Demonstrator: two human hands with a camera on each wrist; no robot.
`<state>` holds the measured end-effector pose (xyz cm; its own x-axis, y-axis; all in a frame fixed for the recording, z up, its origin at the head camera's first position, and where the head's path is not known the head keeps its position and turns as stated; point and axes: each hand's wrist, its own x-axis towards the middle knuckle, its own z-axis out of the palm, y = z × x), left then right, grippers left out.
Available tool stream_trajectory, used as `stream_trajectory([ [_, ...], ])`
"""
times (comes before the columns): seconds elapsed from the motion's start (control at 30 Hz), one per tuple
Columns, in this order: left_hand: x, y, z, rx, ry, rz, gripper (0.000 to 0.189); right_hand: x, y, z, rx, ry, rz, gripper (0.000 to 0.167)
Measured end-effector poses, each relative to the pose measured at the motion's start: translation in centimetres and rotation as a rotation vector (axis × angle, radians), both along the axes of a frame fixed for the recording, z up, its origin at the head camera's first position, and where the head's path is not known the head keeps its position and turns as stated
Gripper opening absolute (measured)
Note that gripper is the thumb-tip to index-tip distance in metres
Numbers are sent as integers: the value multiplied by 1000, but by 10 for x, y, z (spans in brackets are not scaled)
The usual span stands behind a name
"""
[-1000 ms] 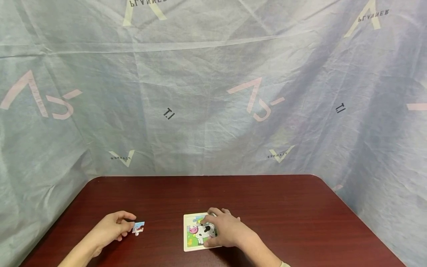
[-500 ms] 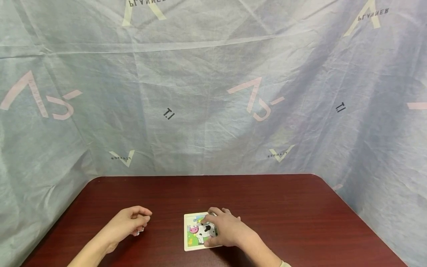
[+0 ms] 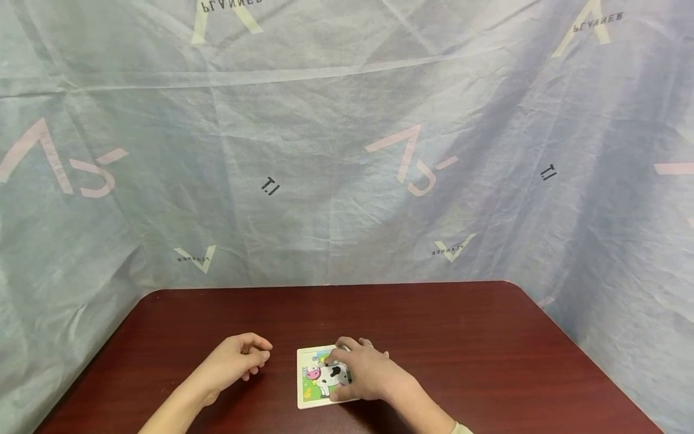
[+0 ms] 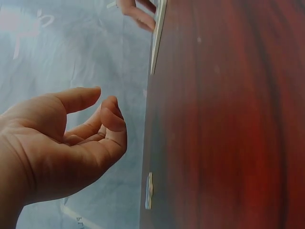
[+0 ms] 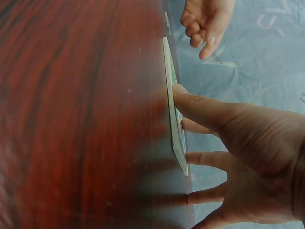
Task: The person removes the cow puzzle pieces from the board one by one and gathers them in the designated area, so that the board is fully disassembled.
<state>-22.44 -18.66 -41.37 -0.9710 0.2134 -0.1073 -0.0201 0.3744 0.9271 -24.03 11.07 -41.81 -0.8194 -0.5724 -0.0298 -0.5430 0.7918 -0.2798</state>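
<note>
A cow puzzle [image 3: 328, 375] in a flat, pale frame lies on the dark red table. My right hand [image 3: 368, 371] rests on its right part with fingers spread; in the right wrist view the thumb lies on its face and fingertips reach its far edge. To the left of the frame hovers my left hand [image 3: 238, 361], fingers loosely bent and holding nothing; the left wrist view shows a gap between thumb and index finger. A loose puzzle piece [image 4: 149, 191] lies on the table, seen edge-on there and hidden behind the left hand in the head view.
The wood-grain table [image 3: 461, 337] runs back to a grey fabric curtain [image 3: 325, 229] printed with letters, which hangs behind it and along both sides. The table's far corners are rounded.
My left hand has moved right, past the loose puzzle piece and towards the cow puzzle. That piece was visible beside its fingers and is now covered. The right hand has stayed in place.
</note>
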Motion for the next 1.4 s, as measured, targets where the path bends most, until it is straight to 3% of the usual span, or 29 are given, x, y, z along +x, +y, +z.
stream_trajectory([
  [0.53,-5,31,-9,20,54,-27,24,1,0,-2,8,5,-24,55],
  [1.4,-15,68,-18,10,46,-93,25,0,-3,-1,31,27,-53,67],
])
